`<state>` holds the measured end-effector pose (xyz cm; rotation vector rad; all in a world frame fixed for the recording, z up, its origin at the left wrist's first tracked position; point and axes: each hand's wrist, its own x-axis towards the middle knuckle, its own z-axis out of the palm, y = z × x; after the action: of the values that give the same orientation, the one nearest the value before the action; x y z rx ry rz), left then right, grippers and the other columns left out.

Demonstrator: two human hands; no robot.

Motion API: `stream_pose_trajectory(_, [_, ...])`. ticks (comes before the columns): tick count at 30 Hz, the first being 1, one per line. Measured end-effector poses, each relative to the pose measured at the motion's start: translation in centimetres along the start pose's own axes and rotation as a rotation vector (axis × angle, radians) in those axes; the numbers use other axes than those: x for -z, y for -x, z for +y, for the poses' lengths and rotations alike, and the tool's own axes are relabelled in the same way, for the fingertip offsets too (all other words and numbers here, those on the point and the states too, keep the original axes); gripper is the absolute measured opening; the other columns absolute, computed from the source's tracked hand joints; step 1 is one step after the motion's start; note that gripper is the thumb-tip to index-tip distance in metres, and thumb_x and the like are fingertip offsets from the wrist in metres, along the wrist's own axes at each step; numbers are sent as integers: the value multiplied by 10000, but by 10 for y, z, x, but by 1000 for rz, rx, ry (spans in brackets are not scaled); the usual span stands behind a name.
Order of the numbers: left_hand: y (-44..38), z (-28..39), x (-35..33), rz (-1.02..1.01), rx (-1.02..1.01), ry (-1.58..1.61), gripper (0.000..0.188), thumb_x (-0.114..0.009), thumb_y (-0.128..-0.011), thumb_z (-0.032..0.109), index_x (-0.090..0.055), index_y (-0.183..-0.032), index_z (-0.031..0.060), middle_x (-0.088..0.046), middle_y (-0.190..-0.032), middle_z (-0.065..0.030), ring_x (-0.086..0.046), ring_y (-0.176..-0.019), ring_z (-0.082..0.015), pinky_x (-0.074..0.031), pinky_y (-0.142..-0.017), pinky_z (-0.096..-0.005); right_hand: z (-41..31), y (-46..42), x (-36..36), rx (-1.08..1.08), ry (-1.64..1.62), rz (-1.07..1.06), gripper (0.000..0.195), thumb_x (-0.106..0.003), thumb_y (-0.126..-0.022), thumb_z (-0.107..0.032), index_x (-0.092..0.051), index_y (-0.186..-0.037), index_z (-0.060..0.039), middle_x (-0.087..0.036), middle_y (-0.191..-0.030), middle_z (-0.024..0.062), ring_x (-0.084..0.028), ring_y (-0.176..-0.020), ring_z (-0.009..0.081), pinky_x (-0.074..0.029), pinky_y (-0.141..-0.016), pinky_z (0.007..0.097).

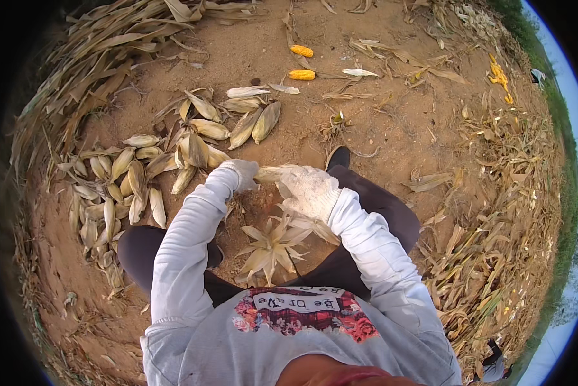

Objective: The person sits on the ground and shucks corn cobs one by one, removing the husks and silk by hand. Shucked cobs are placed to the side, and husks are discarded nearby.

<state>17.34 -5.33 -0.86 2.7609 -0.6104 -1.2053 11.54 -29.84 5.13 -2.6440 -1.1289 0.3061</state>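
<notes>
An ear of corn in its dry husk (270, 173) lies level between my two gloved hands. My right hand (310, 193), in a pale knit work glove, is closed around its right end. My left hand (243, 174), gloved the same way, is closed at the left tip; my fingers there are mostly hidden. Below them, between my legs, peeled-open husks (268, 248) spread in a star shape on the soil. Just left of my left hand begins a heap of unhusked corn ears (192, 150).
More unhusked ears (109, 212) stretch along my left knee. Two bare yellow cobs (302, 75) lie ahead on the soil, and several more (498, 79) sit far right. Dry stalks (91, 62) are piled upper left; husk litter (472, 270) covers the right. Another person (492, 364) is at lower right.
</notes>
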Motion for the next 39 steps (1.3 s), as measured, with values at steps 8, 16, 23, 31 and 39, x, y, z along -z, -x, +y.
stream_pose_trajectory(8, [158,35,32,432,-231,-166,423,-818,-796,296,-633,-1133,120,-706,-1105,-120,-636,-1122,-379,-497,-962,-467,-47,-1,-12,-144,-602,-138,622,-773,-845,-468,-615,-1247,-21,-704,-951,169,-693,-924,343,-544,-841,421])
stream_pose_trajectory(16, [154,23,-70,1031,89,942,609,-728,-908,382,-573,-1362,7,-640,-1306,-196,-620,-1181,-333,-473,-1025,-416,-122,23,-79,-515,-1666,176,515,-721,-949,-394,-595,-1257,-2,-678,-944,81,-645,-806,169,-532,-727,300])
stream_pose_trajectory(23, [155,26,-94,693,-98,1336,359,-687,-945,297,-670,-1093,-28,-682,-867,-67,-615,-698,-138,-525,-629,-315,-137,30,-116,-357,-896,193,799,-446,-994,-666,-474,-1459,-17,-624,-1336,186,-588,-1256,281,-395,-1094,356])
stream_pose_trajectory(31, [183,2,-99,684,-19,1477,250,-655,-941,217,-672,-1007,-22,-684,-838,-69,-650,-656,-141,-534,-547,-277,-183,7,-77,-487,-958,134,701,-633,-942,-538,-524,-1384,-6,-657,-1238,220,-629,-1175,319,-474,-1018,383])
stream_pose_trajectory(39, [187,-21,-105,772,-7,1342,167,-640,-923,172,-682,-940,11,-659,-779,-28,-620,-619,-116,-515,-521,-274,-198,-9,-94,-381,-901,238,625,-714,-898,-480,-586,-1283,-4,-682,-1168,203,-654,-1125,314,-494,-979,396])
